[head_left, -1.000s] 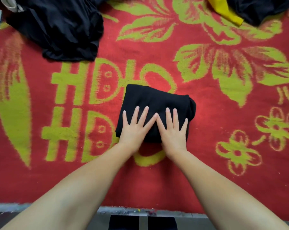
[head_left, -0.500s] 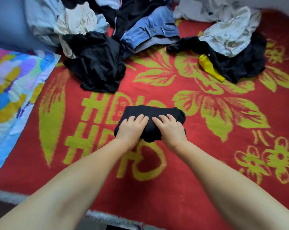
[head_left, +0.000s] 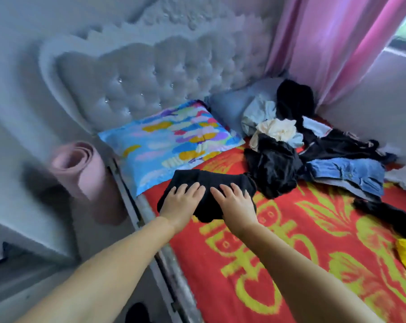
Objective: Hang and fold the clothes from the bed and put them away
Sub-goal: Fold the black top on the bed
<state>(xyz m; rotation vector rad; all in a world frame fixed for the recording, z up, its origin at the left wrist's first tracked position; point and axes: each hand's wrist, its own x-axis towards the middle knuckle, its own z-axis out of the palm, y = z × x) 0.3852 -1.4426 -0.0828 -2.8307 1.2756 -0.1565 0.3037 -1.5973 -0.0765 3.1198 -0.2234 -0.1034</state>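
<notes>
Head camera gives me both bare arms reaching forward over the near left part of the bed, where a folded black knit garment (head_left: 211,185) sits at the edge of the red blanket with yellow-green floral pattern (head_left: 290,264). My left hand (head_left: 182,203) grips the garment's left side, fingers curled over its top, and my right hand (head_left: 234,202) grips the right side the same way; the two hands sit close together, not touching. I cannot tell whether the bundle rests on the blanket or is lifted just off it. Its far edge lies just in front of a blue pillow with multicoloured blotches (head_left: 171,141), which leans against the grey tufted headboard (head_left: 162,73). To the right of the garment is a loose heap of unfolded clothes: a crumpled black piece (head_left: 274,171), a cream cloth (head_left: 276,130), and blue denim (head_left: 346,173). A rolled pink mat (head_left: 80,166) stands on the floor beside the bed frame, and a pink curtain (head_left: 332,47) hangs at the far right.
</notes>
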